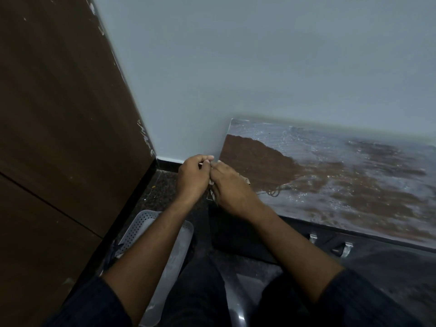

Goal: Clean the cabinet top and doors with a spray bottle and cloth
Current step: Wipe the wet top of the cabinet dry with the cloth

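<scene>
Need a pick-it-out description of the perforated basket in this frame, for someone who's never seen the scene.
Start at the tall dark brown wooden panel filling the left of the view and follow it down to the dark speckled floor. The pale grey perforated plastic basket sits there, partly hidden under the person's left forearm. It is the only light, hole-dotted thing down there; the low cabinet with the wet brown top to its right is dark-fronted.

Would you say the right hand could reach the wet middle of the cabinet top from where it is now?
Probably yes. The right hand sits at the left corner of the cabinet top, and nothing stands on the wet surface between.
</scene>
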The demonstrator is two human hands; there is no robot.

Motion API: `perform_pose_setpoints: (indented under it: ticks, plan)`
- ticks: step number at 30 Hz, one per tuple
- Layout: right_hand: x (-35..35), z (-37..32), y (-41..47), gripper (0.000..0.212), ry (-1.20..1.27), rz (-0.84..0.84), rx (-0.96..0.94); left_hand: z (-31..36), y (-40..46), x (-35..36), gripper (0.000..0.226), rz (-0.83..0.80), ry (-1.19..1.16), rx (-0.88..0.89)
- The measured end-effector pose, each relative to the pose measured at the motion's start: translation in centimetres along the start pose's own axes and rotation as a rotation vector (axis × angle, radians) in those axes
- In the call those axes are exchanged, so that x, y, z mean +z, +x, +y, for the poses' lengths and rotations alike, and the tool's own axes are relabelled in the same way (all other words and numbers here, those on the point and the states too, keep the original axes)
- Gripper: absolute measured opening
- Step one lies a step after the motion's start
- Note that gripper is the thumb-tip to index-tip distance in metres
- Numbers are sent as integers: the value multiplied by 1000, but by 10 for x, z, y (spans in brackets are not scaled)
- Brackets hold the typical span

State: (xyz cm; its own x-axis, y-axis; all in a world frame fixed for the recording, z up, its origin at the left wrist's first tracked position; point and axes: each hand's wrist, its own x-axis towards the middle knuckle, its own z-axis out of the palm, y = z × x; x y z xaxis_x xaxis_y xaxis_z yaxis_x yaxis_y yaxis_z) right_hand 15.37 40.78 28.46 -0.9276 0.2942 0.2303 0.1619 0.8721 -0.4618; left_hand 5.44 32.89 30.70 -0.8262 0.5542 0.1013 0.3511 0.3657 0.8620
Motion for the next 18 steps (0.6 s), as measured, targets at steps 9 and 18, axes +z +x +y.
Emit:
perform_pose_setpoints:
  ticks: [9, 18]
  plan:
    - [-29, 16, -80, 52, -43, 26, 92, 1, 0, 24, 21, -67, 87, 205]
    - [-44, 45, -49, 51, -83, 118, 316, 2, 3, 32, 22, -108, 210, 341]
